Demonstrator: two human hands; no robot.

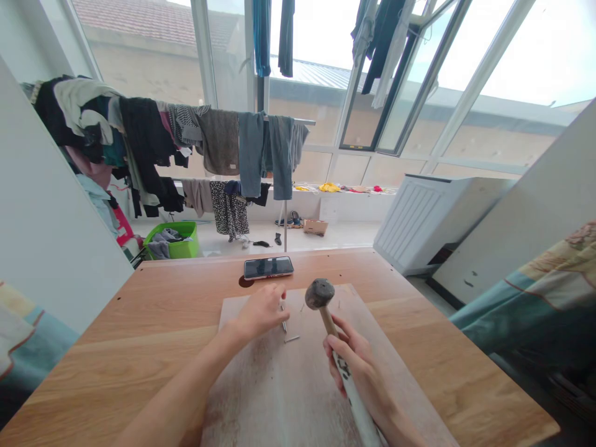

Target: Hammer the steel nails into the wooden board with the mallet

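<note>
My right hand [351, 357] is closed around the handle of a hammer [320, 293], whose dark rounded head is raised above the board. My left hand [263, 312] pinches a thin metal nail [284, 318] between thumb and fingers, its lower end pointing at the board. Both hands are over a pale wooden board [279, 385] lying on the table. One loose nail [292, 339] lies flat just in front of the left hand. Two more small nails, one near the middle [302, 306] and one at the right [339, 304], appear to stand in the board.
A phone [269, 267] lies beyond the board on the wooden table [419, 347], beside a dark round hole cover [246, 282]. Past the table are a clothes rack with laundry [221, 139], a green basket [184, 248] and a white ribbed cabinet [414, 217]. Curtains hang at both sides.
</note>
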